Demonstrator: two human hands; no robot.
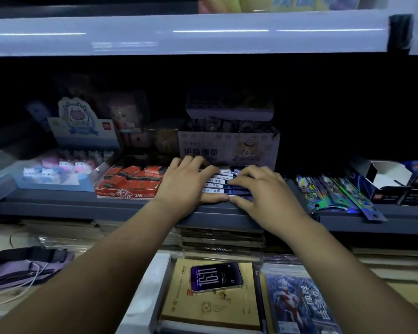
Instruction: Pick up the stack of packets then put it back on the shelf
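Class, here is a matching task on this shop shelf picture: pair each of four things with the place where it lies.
Things:
1. phone
2. red 2B eraser box
3. blue-and-white packets
4. purple pouch

Places:
A. under both hands
B. far left, below the shelf
C. on a yellow booklet
D. left of the left hand

Pairs: 1-C, 2-D, 3-A, 4-B

Two hands: left hand (184, 182), right hand (263, 189), both on pen packs (217, 183). Pen packs visible between hands: about four, more hidden under fingers. One phone (216, 276). One red eraser box (128, 183); erasers inside too many and blurred for exact count. Cow figures (58, 168) in front rows: about five, further ones behind unclear. One printed carton (229, 147) behind hands. One cow display card (75, 116). One purple bag (22, 267). Two shelf levels.
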